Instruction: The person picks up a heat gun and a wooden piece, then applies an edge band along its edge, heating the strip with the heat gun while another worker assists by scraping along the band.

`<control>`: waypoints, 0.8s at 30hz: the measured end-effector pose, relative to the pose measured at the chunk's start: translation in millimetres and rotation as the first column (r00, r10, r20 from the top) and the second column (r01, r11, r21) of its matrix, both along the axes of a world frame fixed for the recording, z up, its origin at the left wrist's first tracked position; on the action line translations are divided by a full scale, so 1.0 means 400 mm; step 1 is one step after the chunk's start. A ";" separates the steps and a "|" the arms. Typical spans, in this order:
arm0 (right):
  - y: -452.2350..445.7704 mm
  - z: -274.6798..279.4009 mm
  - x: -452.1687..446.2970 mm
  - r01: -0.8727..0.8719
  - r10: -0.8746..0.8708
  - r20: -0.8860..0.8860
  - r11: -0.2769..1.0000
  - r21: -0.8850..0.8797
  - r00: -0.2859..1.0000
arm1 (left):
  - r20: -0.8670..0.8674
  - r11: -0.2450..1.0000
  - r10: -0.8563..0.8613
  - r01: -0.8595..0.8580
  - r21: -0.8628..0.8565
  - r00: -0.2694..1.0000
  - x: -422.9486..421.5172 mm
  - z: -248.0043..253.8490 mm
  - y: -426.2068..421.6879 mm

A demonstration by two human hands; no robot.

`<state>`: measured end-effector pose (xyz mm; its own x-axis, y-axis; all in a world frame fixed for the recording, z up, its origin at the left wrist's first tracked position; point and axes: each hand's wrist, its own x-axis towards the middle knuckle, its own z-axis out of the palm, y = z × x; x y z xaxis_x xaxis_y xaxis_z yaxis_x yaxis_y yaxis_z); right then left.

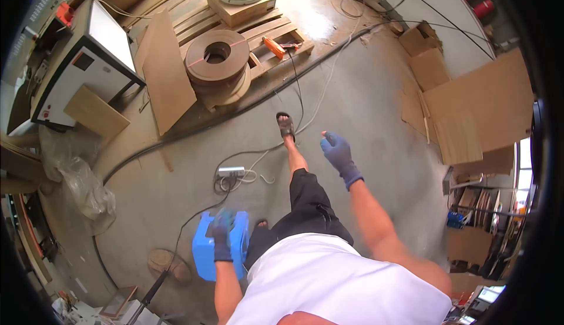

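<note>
A blue plastic box-like object (202,253) hangs beside my left leg. My left hand (222,226), in a blurred blue-grey glove, is at its top, with the fingers too smeared to make out. Out in front on the right, my right hand (336,151) wears a blue glove with the fingers curled together; a bare fingertip shows at its end, and whatever it may hold is too small to name. A white power strip (231,171) with coiled cable lies on the floor ahead of the blue object.
Cables (258,151) cross the floor around my front foot. Ahead stands a wooden pallet (267,28) with brown rolls (235,52) and an orange tool (274,48). A white machine (88,72) and plastic film (88,193) are at left, cardboard (470,99) at right.
</note>
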<state>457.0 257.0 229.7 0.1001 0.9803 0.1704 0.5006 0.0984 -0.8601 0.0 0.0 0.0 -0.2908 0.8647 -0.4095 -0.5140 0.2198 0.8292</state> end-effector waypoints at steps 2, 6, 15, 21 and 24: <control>-0.001 0.025 0.033 -0.053 0.091 0.292 0.989 -0.136 0.952 | -0.011 0.973 0.169 -0.168 -0.156 0.986 0.050 -0.043 -0.175; 0.213 -0.626 0.222 -0.159 0.444 0.589 0.868 -0.471 0.675 | -0.265 0.283 0.414 -0.399 -0.872 0.871 0.299 0.229 -0.693; 1.129 -1.197 0.138 -0.183 0.635 0.744 0.772 -0.609 0.206 | -0.126 0.146 -0.748 -0.025 -0.989 0.652 0.762 0.172 -0.552; 1.215 -1.432 0.068 -0.452 0.709 0.686 0.671 -0.588 0.161 | 0.094 -0.121 -0.585 0.028 -0.992 0.806 0.840 0.311 -0.393; 1.304 -1.546 0.099 -0.484 0.693 0.687 0.688 -0.540 0.218 | -0.008 -0.290 -0.199 -0.067 -0.955 0.980 0.837 0.290 -0.258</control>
<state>496.4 778.7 -388.9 -0.5971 0.7074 -0.3782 0.7904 0.5993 -0.1269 334.9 -103.3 115.8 -0.4196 -0.5761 -0.7014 -0.3624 0.8148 -0.4525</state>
